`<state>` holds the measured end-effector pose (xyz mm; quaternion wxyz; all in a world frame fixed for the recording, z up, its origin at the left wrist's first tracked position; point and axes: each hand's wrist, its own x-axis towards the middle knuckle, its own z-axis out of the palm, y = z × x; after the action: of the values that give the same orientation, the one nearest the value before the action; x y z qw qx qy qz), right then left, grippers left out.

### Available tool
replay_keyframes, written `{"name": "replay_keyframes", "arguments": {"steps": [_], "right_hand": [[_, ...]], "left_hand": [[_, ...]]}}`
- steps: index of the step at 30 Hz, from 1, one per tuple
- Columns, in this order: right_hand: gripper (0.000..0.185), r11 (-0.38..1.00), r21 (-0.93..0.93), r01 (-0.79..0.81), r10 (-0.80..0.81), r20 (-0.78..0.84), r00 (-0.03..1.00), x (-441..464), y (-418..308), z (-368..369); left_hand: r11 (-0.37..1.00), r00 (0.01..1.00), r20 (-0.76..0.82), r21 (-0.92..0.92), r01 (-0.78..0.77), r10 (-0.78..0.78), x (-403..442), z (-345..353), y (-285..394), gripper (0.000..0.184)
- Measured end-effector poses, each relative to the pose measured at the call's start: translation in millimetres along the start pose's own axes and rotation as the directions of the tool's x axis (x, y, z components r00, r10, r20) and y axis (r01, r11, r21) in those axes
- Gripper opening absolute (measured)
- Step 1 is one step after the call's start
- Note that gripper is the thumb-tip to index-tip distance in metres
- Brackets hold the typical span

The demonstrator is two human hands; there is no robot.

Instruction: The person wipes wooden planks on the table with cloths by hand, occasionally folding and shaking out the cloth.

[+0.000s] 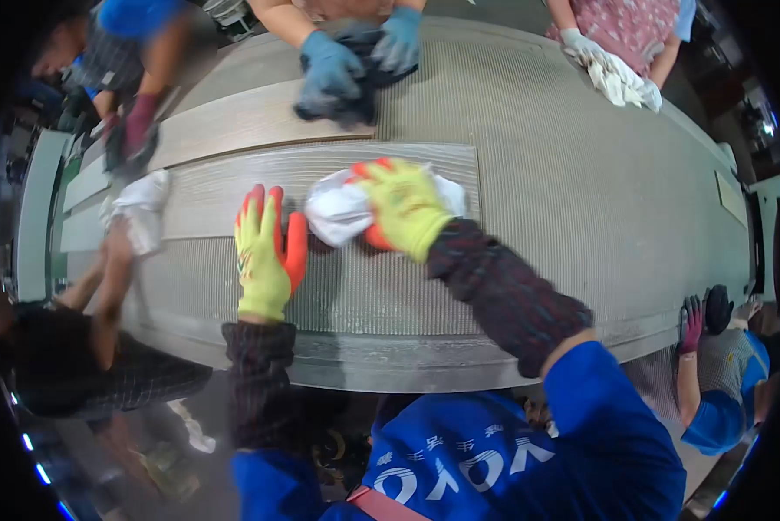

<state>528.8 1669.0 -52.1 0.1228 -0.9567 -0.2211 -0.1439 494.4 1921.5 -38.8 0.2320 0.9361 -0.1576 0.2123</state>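
Note:
My right hand (pixel 400 204), in a yellow glove with orange fingers, is closed over a white cloth (pixel 338 210) and presses it on a wood-grained plank (pixel 220 187). The cloth sticks out on both sides of the glove. To the left, my left hand (pixel 270 247) wears the same kind of glove and lies with its fingers spread near the plank's front edge, holding nothing. Another grey-brown plank (pixel 233 124) lies just behind the first one. Both planks rest on a ribbed work surface (pixel 572 200).
Across the table, a co-worker's blue-gloved hands (pixel 331 74) hold a dark cloth (pixel 346 108). Another person at the back right holds a whitish cloth (pixel 620 82). At the left, co-workers' arms reach in with a white cloth (pixel 142 208). One more person stands at the lower right.

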Motion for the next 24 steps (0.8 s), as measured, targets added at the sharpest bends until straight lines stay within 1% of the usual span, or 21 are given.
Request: {"name": "replay_keyframes", "arguments": {"steps": [1, 2, 3, 5, 6, 8, 9, 10, 11, 12, 13, 14, 15, 16, 18, 19, 20, 21, 22, 23, 24], "right_hand": [[0.053, 0.992, 0.03, -0.12, 0.122, -0.072, 0.99, -26.7, 32.3, -31.2], [0.05, 0.971, 0.058, -0.232, 0.238, -0.135, 0.962, -61.6, 61.4, -69.1], [0.044, 0.93, 0.098, -0.353, 0.365, -0.167, 0.916, -94.9, 110.8, -87.5], [0.036, 0.805, 0.179, -0.566, 0.591, -0.146, 0.794, -183.3, 232.2, -94.8], [0.036, 0.57, 0.462, -0.679, 0.767, -0.003, 0.642, -195.1, 261.6, -126.4], [0.036, 0.228, 0.668, -0.709, 0.855, 0.212, 0.474, -182.1, 267.4, -177.1], [0.039, 0.314, 0.687, -0.655, 0.797, 0.185, 0.575, -170.2, 258.4, -194.6], [0.039, 0.491, 0.621, -0.612, 0.739, 0.077, 0.67, -155.5, 247.1, -188.1], [0.04, 0.648, 0.526, -0.551, 0.662, -0.033, 0.748, -139.4, 233.9, -182.2], [0.035, 0.846, 0.252, -0.471, 0.519, -0.185, 0.834, -102.3, 179.9, -142.1], [0.03, 0.902, -0.149, -0.405, 0.339, -0.335, 0.879, -64.4, 125.4, -102.2], [0.026, 0.789, -0.477, -0.387, 0.151, -0.46, 0.875, -26.7, 70.1, -62.5], [0.027, 0.855, -0.099, -0.509, 0.43, -0.413, 0.803, 15.8, 37.9, -40.9], [0.027, 0.94, -0.03, -0.34, 0.333, -0.139, 0.933, 56.2, -12.7, -54.5], [0.026, 0.919, 0.299, -0.257, 0.285, -0.053, 0.957, 65.9, -49.3, -36.1], [0.026, 0.975, 0.169, -0.143, 0.145, -0.003, 0.989, 70.6, -49.7, -43.6], [0.027, 0.999, 0.045, -0.016, 0.013, 0.067, 0.998, 74.0, -53.2, -52.1], [0.02, 0.988, 0.052, -0.147, 0.154, -0.142, 0.978, 49.9, -27.9, -80.4], [0.024, 0.946, -0.098, -0.31, 0.321, 0.137, 0.937, 26.5, 11.7, -126.4], [0.03, 0.901, -0.125, -0.415, 0.414, -0.036, 0.91, -25.1, 78.3, -134.5], [0.037, 0.848, -0.114, -0.518, 0.49, -0.208, 0.847, -75.4, 143.3, -143.6]], "left_hand": [[0.95, 0.982, 0.1, 0.254, -0.18, 0.159, 9.4, 8.3, 4.6, 0.044], [0.952, 0.979, 0.115, 0.237, -0.192, 0.169, 5.1, 5.2, 9.0, 0.044], [0.963, 0.977, 0.132, 0.192, -0.191, 0.167, 8.6, 3.8, 14.1, 0.046], [0.98, 0.972, 0.186, 0.113, -0.166, 0.143, 2.3, 7.3, 27.4, 0.049], [0.981, 0.972, 0.186, 0.105, -0.165, 0.144, 2.1, 4.6, 27.6, 0.049], [0.985, 0.947, 0.281, -0.114, -0.127, 0.155, 10.3, -13.3, 21.3, 0.052], [0.971, 0.933, 0.323, -0.22, -0.092, 0.161, 9.3, -19.7, 12.5, 0.053], [0.971, 0.929, 0.33, -0.222, -0.092, 0.164, 12.1, -25.7, 0.3, 0.053], [0.991, 0.952, 0.277, -0.079, -0.11, 0.128, 15.1, -29.9, -20.8, 0.054], [0.991, 0.969, 0.224, 0.06, -0.117, 0.101, 17.1, -34.6, -42.5, 0.054], [0.973, 0.981, 0.175, 0.196, -0.121, 0.087, 21.4, -38.6, -58.6, 0.054], [0.974, 0.979, 0.186, 0.189, -0.124, 0.088, 18.2, -39.6, -55.1, 0.054], [0.973, 0.98, 0.179, 0.196, -0.124, 0.089, 25.0, -40.4, -52.1, 0.053], [0.971, 0.979, 0.187, 0.207, -0.12, 0.081, 36.0, -51.3, -52.7, 0.053], [0.966, 0.965, 0.236, 0.2, -0.162, 0.113, 32.7, -47.7, -39.6, 0.053], [0.967, 0.966, 0.23, 0.197, -0.164, 0.118, 41.2, -45.0, -32.9, 0.053], [0.966, 0.966, 0.228, 0.194, -0.169, 0.123, 45.9, -44.2, -31.0, 0.053], [0.967, 0.964, 0.242, 0.202, -0.157, 0.106, 42.0, -54.3, -32.2, 0.053], [0.966, 0.965, 0.248, 0.215, -0.144, 0.089, 42.5, -56.3, -28.9, 0.053], [0.971, 0.965, 0.244, 0.186, -0.149, 0.101, 47.7, -55.2, -17.1, 0.054], [0.976, 0.965, 0.238, 0.155, -0.155, 0.115, 54.3, -61.4, -15.5, 0.054]]}}
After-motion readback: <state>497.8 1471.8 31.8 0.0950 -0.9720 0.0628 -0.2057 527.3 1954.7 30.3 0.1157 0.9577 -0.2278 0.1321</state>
